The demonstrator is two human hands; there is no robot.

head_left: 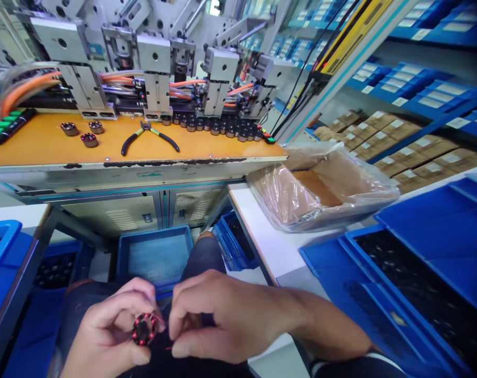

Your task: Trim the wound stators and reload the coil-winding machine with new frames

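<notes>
Low in the view, my left hand [111, 328] grips a small round motor stator [144, 329] with red copper windings between thumb and fingers, its open ring facing me. Beside it on the right, my right hand [226, 317] has thumb and forefinger brought close together. A thin red wire runs from the stator toward that hand, and a short red end shows by the thumb tip. Whether the fingers pinch the wire is hard to make out. Three similar stators [89, 139] stand on the orange bench, near pliers [145, 137] with black and yellow handles lying spread.
Machine clamps [155, 73] line the back of the orange bench [199, 149]. Several dark stators [223, 126] stand in rows at its right. A plastic-lined carton [321, 210] sits on the right-hand table. Below is a blue tray [155, 254]; blue bins [415, 273] flank me.
</notes>
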